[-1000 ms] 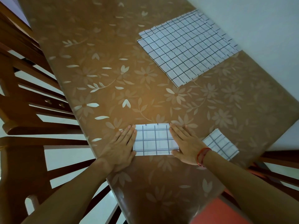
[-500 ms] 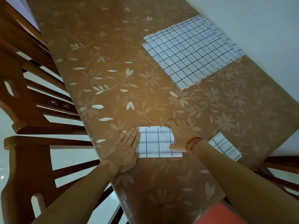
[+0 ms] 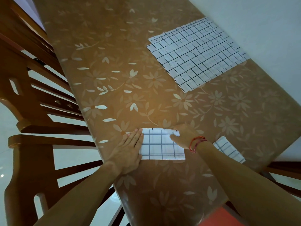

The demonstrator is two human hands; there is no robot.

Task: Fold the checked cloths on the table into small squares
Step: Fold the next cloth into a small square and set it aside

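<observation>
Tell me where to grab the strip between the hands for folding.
Pinch the folded strip at its short right edge, from the right, by the right hand: it is wider than deep, and the flat left hand pins its left end.

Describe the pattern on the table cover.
Brown table cover printed with pale flowers and leaves; clearest in the head view.

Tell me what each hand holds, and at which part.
The right hand pinches the folded cloth at its far right corner; the left hand only presses flat on its left edge.

Wooden chairs (image 3: 31,121), pale wall (image 3: 263,26), maybe tiles (image 3: 4,124).
</observation>
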